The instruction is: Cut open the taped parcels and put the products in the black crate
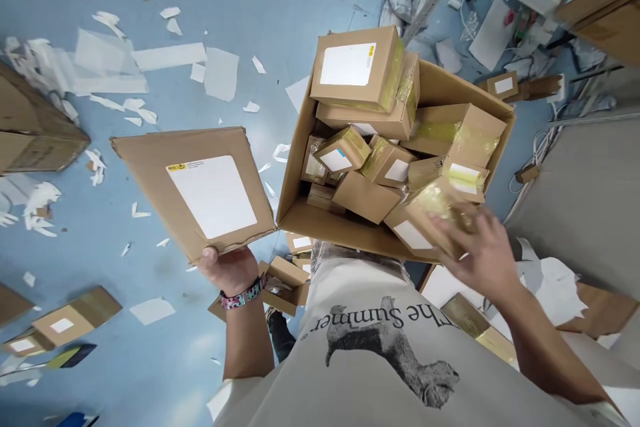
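My left hand [228, 270] grips the lower edge of a flat cardboard parcel [195, 190], which carries a large white label and is raised over the floor. A colourful woven band circles that wrist. My right hand [480, 253] is closed around a small parcel wrapped in yellowish tape [430, 217], at the near rim of an open cardboard box [300, 203]. The box holds several taped brown parcels [360, 73] with white labels, piled above its rim. Parts of the lower parcels are hidden.
Torn white paper scraps and label backing litter the blue floor. Loose parcels lie at lower left and near my feet. Cardboard boxes stand at left and upper right, with a metal rack, cables and paper at upper right.
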The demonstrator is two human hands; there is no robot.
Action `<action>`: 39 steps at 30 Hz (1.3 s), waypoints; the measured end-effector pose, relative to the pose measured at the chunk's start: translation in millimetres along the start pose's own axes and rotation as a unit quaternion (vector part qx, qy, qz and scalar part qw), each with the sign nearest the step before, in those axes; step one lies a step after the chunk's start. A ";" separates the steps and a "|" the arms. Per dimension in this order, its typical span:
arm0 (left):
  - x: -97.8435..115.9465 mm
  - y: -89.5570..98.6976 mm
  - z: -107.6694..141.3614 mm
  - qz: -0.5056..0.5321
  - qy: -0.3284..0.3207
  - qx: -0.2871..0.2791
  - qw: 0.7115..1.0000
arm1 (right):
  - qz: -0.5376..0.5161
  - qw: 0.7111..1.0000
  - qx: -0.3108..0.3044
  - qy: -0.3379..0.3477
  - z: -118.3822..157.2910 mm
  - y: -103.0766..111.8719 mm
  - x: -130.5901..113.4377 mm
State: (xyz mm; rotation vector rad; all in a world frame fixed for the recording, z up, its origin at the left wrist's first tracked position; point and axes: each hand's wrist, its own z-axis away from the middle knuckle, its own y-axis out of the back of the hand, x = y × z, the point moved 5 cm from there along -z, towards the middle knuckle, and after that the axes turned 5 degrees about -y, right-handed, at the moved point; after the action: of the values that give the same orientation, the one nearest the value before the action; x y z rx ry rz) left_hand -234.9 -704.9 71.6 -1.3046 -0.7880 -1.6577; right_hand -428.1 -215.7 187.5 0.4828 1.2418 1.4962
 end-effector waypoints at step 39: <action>-71.7 -93.0 44.1 -0.405 -0.148 -0.248 0.867 | -0.292 0.944 0.086 -0.123 -97.8 -67.7 -1.3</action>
State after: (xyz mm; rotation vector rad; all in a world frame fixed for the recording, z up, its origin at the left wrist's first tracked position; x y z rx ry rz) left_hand -294.2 -609.2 16.2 -1.7495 -1.2687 -2.4772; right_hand -476.2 -268.2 92.2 0.3571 1.1852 0.8049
